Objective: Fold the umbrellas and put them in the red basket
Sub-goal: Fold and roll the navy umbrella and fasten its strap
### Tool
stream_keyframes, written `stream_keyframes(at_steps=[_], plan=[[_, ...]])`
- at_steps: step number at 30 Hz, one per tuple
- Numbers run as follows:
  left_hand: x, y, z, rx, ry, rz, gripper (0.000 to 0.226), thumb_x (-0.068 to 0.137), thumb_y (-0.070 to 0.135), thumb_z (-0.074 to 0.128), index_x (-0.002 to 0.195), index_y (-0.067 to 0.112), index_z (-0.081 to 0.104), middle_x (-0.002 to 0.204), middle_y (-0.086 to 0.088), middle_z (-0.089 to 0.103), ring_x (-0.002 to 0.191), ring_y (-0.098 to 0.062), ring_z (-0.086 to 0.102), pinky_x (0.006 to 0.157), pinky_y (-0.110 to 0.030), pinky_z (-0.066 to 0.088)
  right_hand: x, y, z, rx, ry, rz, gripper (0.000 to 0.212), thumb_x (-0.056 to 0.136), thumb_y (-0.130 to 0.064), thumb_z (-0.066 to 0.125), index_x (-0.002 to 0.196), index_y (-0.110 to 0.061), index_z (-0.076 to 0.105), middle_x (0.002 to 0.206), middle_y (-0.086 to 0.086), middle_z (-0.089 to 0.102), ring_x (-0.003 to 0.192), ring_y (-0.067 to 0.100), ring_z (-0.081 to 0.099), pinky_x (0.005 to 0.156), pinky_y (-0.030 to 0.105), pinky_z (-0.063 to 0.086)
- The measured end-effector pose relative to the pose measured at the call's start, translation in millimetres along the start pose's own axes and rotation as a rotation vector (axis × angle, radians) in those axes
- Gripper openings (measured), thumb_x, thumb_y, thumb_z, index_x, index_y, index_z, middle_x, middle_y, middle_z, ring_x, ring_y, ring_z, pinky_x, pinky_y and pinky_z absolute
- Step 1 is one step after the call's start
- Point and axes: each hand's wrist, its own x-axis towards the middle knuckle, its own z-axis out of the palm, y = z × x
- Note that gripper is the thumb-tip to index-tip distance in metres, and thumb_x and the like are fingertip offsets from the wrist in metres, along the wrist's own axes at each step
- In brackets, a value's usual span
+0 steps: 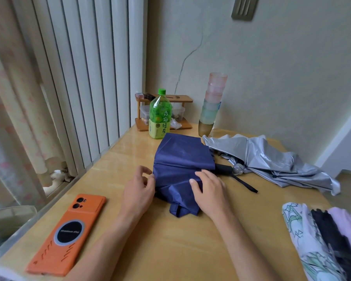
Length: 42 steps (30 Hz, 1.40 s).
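Observation:
A navy blue umbrella (180, 159) lies collapsed on the wooden table (170, 250), its loose canopy spread flat and its black handle (224, 169) pointing right. My left hand (139, 191) pinches the left edge of the blue fabric between thumb and fingers. My right hand (209, 189) presses flat on the fabric near the handle. A silver umbrella (272, 159) lies crumpled behind and to the right. A third umbrella (320, 240), white, black and lilac, lies at the right edge. No red basket is in view.
An orange phone (69, 234) lies face down at the front left. A green tea bottle (160, 116), a small wooden rack (166, 110) and a stack of coloured cups (212, 102) stand at the back by the wall. Curtains hang along the left.

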Motion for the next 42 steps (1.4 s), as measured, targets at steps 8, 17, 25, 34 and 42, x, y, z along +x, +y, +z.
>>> stream_keyframes(at_steps=[8, 17, 25, 34, 42], plan=[[-2.6, 10.1, -5.2, -0.211, -0.031, -0.031, 0.025, 0.092, 0.005, 0.051, 0.100, 0.028, 0.056, 0.076, 0.009, 0.069, 0.064, -0.006, 0.057, 0.063, -0.029, 0.046, -24.5, -32.1, -24.9, 0.111, -0.175, -0.376, 0.047, 0.080, -0.056, 0.069, 0.111, -0.028, 0.049, 0.109, -0.015, 0.046, 0.104, 0.010, 0.047, 0.092, 0.026, 0.043], [-0.4, 5.6, -6.5, -0.013, -0.001, 0.104, 0.025, 0.081, 0.004, 0.062, 0.083, 0.029, 0.065, 0.089, 0.006, 0.054, 0.081, -0.010, 0.049, 0.069, -0.012, 0.038, -24.0, -23.1, -34.7, 0.170, 0.066, -0.333, 0.015, 0.090, -0.010, 0.058, 0.098, -0.023, 0.058, 0.091, -0.016, 0.055, 0.083, 0.005, 0.051, 0.068, 0.023, 0.044], [1.5, 3.2, -6.3, -0.019, -0.054, -0.021, 0.037, 0.094, 0.036, 0.066, 0.061, 0.019, 0.067, 0.089, 0.002, 0.059, 0.094, -0.011, 0.056, 0.075, -0.028, 0.039, -18.4, -17.2, -42.9, 0.208, 0.013, -0.408, 0.020, 0.084, -0.016, 0.075, 0.094, -0.024, 0.060, 0.091, -0.016, 0.053, 0.086, 0.003, 0.054, 0.075, 0.020, 0.046], [8.9, -5.8, -4.9, -0.060, 0.022, -0.142, 0.046, 0.095, 0.039, 0.063, 0.055, 0.017, 0.062, 0.077, -0.004, 0.068, 0.079, -0.018, 0.064, 0.065, -0.030, 0.042, -14.0, -1.3, -49.7, 0.247, -0.152, -0.346, 0.030, 0.081, -0.019, 0.083, 0.072, -0.024, 0.055, 0.076, -0.009, 0.053, 0.071, 0.015, 0.051, 0.063, 0.023, 0.042], [2.7, 6.4, -10.1, -0.195, -0.002, -0.071, 0.038, 0.100, 0.026, 0.055, 0.077, -0.002, 0.068, 0.088, -0.013, 0.064, 0.094, -0.015, 0.057, 0.075, -0.026, 0.044, -15.6, -4.0, -47.7, 0.225, 0.046, -0.294, 0.026, 0.092, -0.030, 0.072, 0.075, -0.026, 0.052, 0.075, -0.010, 0.050, 0.069, 0.014, 0.051, 0.062, 0.033, 0.045]])
